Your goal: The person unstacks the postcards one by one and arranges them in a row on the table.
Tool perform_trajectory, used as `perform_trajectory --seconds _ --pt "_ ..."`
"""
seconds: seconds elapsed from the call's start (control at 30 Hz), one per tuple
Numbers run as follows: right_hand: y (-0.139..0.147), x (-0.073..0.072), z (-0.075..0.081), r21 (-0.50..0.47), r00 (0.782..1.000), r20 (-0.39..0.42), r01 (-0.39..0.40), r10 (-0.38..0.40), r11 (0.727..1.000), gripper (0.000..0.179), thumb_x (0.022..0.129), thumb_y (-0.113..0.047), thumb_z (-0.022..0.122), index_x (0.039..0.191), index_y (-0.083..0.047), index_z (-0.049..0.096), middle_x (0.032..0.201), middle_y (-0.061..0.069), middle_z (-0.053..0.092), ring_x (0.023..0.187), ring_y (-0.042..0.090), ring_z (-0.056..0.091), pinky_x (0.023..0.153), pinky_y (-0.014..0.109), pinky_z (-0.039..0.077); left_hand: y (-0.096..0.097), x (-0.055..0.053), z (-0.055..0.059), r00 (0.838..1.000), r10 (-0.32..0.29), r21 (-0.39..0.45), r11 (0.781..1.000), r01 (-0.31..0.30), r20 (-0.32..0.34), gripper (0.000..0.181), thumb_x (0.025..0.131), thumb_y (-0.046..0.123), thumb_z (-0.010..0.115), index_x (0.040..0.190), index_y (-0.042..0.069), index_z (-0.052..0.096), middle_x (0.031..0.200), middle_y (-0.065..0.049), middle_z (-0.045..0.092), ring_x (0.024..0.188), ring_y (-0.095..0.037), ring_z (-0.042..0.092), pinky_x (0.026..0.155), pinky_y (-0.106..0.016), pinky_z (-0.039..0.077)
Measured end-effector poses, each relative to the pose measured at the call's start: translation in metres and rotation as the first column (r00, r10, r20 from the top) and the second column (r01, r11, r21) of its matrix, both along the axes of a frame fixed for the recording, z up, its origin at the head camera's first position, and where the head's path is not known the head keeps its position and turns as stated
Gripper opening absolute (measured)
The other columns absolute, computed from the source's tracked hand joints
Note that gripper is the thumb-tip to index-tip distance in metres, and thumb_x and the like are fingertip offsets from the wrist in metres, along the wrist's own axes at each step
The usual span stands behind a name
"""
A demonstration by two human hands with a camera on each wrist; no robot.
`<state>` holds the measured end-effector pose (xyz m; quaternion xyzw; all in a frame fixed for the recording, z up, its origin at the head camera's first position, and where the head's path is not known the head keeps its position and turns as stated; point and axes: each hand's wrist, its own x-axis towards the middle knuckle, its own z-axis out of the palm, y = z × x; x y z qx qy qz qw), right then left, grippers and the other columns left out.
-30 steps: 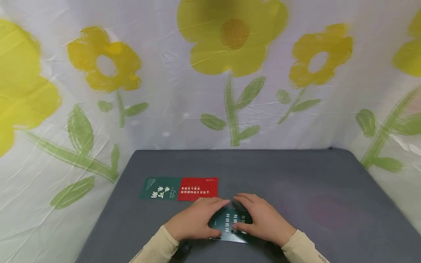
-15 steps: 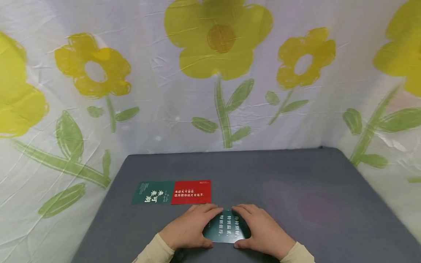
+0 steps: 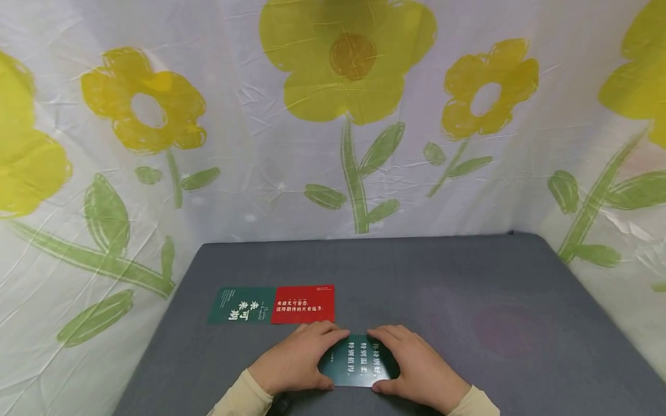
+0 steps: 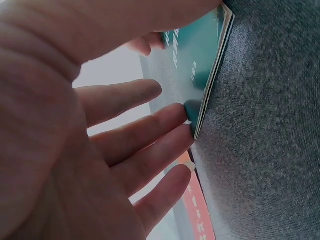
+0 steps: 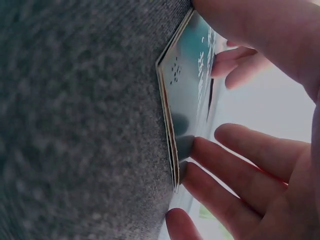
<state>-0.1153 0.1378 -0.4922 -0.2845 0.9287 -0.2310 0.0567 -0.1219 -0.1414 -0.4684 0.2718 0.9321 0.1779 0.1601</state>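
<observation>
A small stack of glossy dark green cards [image 3: 356,364] with white characters lies on the grey table near its front. My left hand [image 3: 296,358] holds the stack's left end, thumb at the near edge and fingers at the far edge. The right end is held the same way by my right hand [image 3: 421,370]. In the left wrist view the layered edges of the stack [image 4: 195,60] show beside two fingertips at its corner. Several thin layers also show along the stack [image 5: 182,95] in the right wrist view, lying almost flush.
Farther back on the left, a green card [image 3: 241,305] and a red card [image 3: 304,305] lie flat, side by side. Behind the grey table [image 3: 468,289] hangs a white cloth [image 3: 244,115] with yellow flowers. A small dark object [image 3: 281,404] shows beneath the left wrist.
Both thumbs have shifted to the near edge of the stack, the right one from over its face. The stack now looks straighter. The head view has shifted slightly; the green and red cards stay put.
</observation>
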Motion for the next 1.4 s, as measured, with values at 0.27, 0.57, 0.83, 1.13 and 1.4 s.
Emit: perform_trajectory --seconds 0.27,0.57,0.83,1.13,1.4 --pt "0.001 0.001 0.000 0.005 1.000 0.007 0.004 -0.004 1.000 0.083 0.079 -0.048 0.095 0.149 -0.019 0.062 0.145 -0.007 0.065 0.130 0.017 0.062 0.109 0.054 0.056 0.000 -0.001 0.001 1.000 -0.009 0.016 1.000 0.009 0.018 0.089 0.075 0.045 0.095 0.155 0.028 0.060 0.144 0.007 0.061 0.125 -0.013 0.054 0.107 -0.035 0.058" --pt "-0.001 0.002 -0.001 0.016 1.000 -0.004 -0.008 0.008 1.000 0.082 0.080 -0.050 0.093 0.149 -0.020 0.062 0.145 -0.008 0.064 0.129 0.016 0.062 0.109 0.052 0.057 -0.004 0.000 -0.004 1.000 0.000 0.030 1.000 -0.001 0.023 0.089 0.076 0.045 0.095 0.155 0.028 0.059 0.142 0.009 0.060 0.124 -0.011 0.054 0.106 -0.034 0.058" --pt "0.001 0.002 0.000 0.022 1.000 0.010 -0.004 0.004 1.000 0.083 0.080 -0.052 0.093 0.150 -0.021 0.061 0.145 -0.008 0.064 0.129 0.016 0.061 0.109 0.053 0.056 -0.003 -0.001 -0.004 1.000 -0.010 0.038 0.999 0.009 0.024 0.088 0.077 0.045 0.095 0.156 0.028 0.059 0.141 0.009 0.061 0.122 -0.010 0.053 0.105 -0.033 0.058" --pt "0.003 0.001 0.003 0.009 1.000 -0.017 -0.012 0.013 1.000 0.081 0.080 -0.047 0.094 0.149 -0.018 0.062 0.144 -0.007 0.065 0.130 0.017 0.062 0.109 0.052 0.057 0.000 -0.001 0.000 1.000 -0.029 0.056 0.998 0.030 -0.006 0.087 0.080 0.039 0.094 0.157 0.026 0.056 0.150 0.008 0.060 0.137 -0.015 0.053 0.119 -0.045 0.046" --pt "0.008 -0.012 0.012 -0.016 1.000 -0.015 -0.005 0.005 1.000 0.081 0.079 -0.042 0.096 0.148 -0.014 0.063 0.144 -0.001 0.065 0.132 0.022 0.063 0.109 0.052 0.057 0.005 -0.016 0.008 0.998 -0.043 0.101 0.994 0.047 -0.043 0.093 0.077 0.034 0.095 0.159 0.019 0.054 0.150 0.002 0.062 0.140 -0.020 0.053 0.123 -0.058 0.037"
